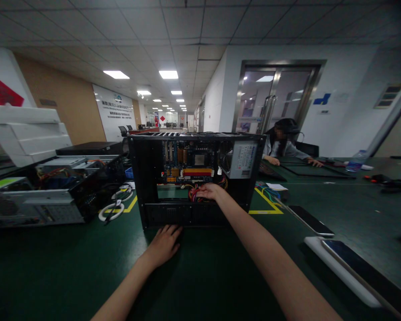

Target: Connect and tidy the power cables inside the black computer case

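Note:
A black computer case stands upright on the green table, its open side facing me. Inside it I see a motherboard with red and yellow memory slots, and a power supply at the upper right. My right hand reaches into the lower part of the case, its fingers closed around a bundle of coloured cables. Palm down on the table, my left hand rests with fingers spread against the bottom front edge of the case.
Opened computer cases and white boxes stand at the left, near a coiled white cable. Phones and a white slab lie at the right. Across the table, a person handles a dark panel near a bottle.

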The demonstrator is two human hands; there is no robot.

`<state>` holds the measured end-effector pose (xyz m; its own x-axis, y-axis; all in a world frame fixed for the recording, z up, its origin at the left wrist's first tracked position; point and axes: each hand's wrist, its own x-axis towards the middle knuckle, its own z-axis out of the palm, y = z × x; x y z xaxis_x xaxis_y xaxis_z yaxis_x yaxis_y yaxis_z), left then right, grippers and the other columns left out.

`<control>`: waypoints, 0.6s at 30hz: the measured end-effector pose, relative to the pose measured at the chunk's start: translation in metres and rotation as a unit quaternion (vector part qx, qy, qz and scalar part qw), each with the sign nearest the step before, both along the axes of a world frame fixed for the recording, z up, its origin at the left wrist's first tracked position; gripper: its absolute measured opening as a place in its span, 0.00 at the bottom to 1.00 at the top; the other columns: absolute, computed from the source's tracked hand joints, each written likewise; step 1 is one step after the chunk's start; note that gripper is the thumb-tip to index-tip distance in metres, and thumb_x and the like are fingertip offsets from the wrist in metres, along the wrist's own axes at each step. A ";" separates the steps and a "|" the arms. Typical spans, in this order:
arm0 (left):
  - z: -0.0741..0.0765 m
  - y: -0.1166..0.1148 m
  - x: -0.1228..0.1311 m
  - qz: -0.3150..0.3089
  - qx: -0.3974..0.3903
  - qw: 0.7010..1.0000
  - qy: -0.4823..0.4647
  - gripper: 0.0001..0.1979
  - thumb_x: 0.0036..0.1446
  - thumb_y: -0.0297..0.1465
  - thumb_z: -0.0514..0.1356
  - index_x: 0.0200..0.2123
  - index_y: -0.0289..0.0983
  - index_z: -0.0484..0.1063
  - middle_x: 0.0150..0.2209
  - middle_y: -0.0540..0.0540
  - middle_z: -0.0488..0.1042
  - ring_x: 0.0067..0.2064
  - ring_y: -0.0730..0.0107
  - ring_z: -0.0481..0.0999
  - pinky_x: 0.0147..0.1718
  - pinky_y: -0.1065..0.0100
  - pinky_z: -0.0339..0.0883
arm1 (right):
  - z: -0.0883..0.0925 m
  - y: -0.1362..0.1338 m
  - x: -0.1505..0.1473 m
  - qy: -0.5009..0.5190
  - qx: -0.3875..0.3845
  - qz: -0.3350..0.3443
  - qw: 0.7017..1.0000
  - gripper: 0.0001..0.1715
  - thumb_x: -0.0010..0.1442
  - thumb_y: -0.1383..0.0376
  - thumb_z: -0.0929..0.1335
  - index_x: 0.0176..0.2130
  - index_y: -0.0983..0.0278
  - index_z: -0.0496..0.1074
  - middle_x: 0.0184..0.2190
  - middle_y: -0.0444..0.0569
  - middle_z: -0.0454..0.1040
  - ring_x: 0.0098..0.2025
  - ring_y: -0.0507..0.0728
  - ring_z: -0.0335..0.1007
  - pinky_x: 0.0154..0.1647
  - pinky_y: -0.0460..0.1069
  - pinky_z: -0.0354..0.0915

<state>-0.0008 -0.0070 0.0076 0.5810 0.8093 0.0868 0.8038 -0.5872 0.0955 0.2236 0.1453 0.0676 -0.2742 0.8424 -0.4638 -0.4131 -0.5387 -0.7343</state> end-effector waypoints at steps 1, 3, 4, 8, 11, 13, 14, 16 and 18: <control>0.000 0.000 0.000 0.002 0.000 1.000 0.000 0.25 0.52 0.32 0.49 0.55 0.41 0.53 0.54 0.45 0.58 0.53 0.59 0.56 0.50 0.58 0.51 | 0.000 0.000 0.000 0.005 0.001 -0.001 1.000 0.23 0.56 0.81 0.49 0.51 0.79 0.50 0.36 0.60 0.69 0.32 0.54 0.71 0.36 0.53 0.68; 0.001 -0.001 0.001 0.004 -0.003 1.000 0.003 0.25 0.52 0.32 0.49 0.55 0.41 0.53 0.53 0.45 0.59 0.53 0.60 0.57 0.50 0.58 0.51 | 0.000 0.001 0.000 0.014 0.002 0.002 1.000 0.23 0.56 0.81 0.49 0.51 0.78 0.50 0.36 0.60 0.69 0.33 0.54 0.71 0.36 0.53 0.68; 0.001 -0.001 0.001 0.004 -0.004 1.000 0.004 0.25 0.52 0.32 0.49 0.55 0.41 0.53 0.53 0.45 0.59 0.53 0.60 0.57 0.50 0.58 0.51 | 0.000 0.001 0.000 0.016 0.003 0.005 1.000 0.23 0.56 0.81 0.49 0.51 0.78 0.50 0.36 0.60 0.69 0.33 0.54 0.71 0.36 0.52 0.68; 0.000 -0.001 0.001 0.002 0.002 1.000 0.003 0.25 0.52 0.32 0.49 0.55 0.41 0.53 0.53 0.45 0.59 0.53 0.60 0.56 0.50 0.58 0.51 | 0.002 0.002 0.000 0.012 0.006 0.005 1.000 0.21 0.57 0.79 0.50 0.50 0.79 0.51 0.36 0.60 0.69 0.34 0.54 0.71 0.37 0.51 0.68; -0.002 0.000 0.000 0.000 0.007 1.000 0.001 0.25 0.52 0.32 0.50 0.55 0.41 0.53 0.53 0.45 0.58 0.53 0.60 0.56 0.50 0.58 0.52 | 0.003 0.001 -0.001 -0.004 0.008 0.002 1.000 0.20 0.57 0.80 0.50 0.49 0.77 0.53 0.36 0.59 0.69 0.33 0.53 0.71 0.36 0.51 0.68; -0.004 0.001 -0.001 -0.005 0.011 1.000 -0.003 0.25 0.52 0.32 0.50 0.55 0.41 0.52 0.54 0.45 0.58 0.54 0.60 0.56 0.50 0.58 0.51 | 0.004 0.000 -0.001 -0.017 0.007 -0.002 1.000 0.20 0.57 0.80 0.50 0.49 0.76 0.54 0.36 0.59 0.69 0.33 0.53 0.71 0.35 0.50 0.68; -0.005 0.001 -0.002 -0.006 0.013 1.000 -0.006 0.25 0.52 0.32 0.50 0.55 0.41 0.52 0.54 0.45 0.58 0.54 0.60 0.56 0.50 0.58 0.51 | 0.004 0.000 -0.002 -0.023 0.006 -0.004 1.000 0.19 0.57 0.80 0.51 0.48 0.76 0.54 0.36 0.58 0.69 0.33 0.52 0.71 0.35 0.50 0.68; -0.005 0.002 -0.002 -0.006 0.012 1.000 -0.010 0.25 0.52 0.32 0.50 0.55 0.42 0.52 0.54 0.45 0.58 0.54 0.60 0.56 0.50 0.58 0.51 | 0.004 -0.001 -0.002 -0.030 0.007 -0.004 1.000 0.18 0.57 0.79 0.51 0.46 0.76 0.56 0.33 0.57 0.70 0.32 0.52 0.71 0.35 0.49 0.68; -0.004 0.001 -0.002 -0.002 0.007 1.000 -0.008 0.25 0.52 0.32 0.50 0.55 0.42 0.52 0.53 0.45 0.58 0.53 0.59 0.56 0.50 0.57 0.51 | 0.004 -0.001 -0.002 -0.033 0.009 0.001 0.999 0.16 0.57 0.79 0.52 0.44 0.77 0.58 0.30 0.55 0.70 0.31 0.52 0.71 0.34 0.48 0.68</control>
